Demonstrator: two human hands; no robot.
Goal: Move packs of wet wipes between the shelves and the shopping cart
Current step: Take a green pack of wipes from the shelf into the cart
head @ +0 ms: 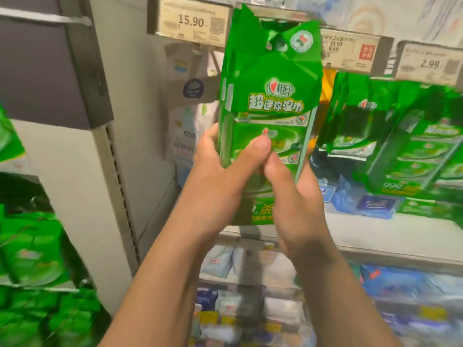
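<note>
A tall green pack of wet wipes (269, 96) stands upright in front of the shelves, held up at chest height by both hands. My left hand (220, 181) grips its left side, thumb laid across the front. My right hand (293, 204) holds the lower right side, thumb on the front and fingers hidden behind the pack. The pack's top flap reaches the price rail. More of the same green packs (411, 146) hang and stand on the shelf to the right. No shopping cart is in view.
Price tags (190, 21) run along the shelf edge above. A white shelf upright (117, 171) stands at left, with more green packs (32, 259) beyond it. Blue and white wipe packs (370, 204) lie on the shelf board and on the lower shelves (250, 284).
</note>
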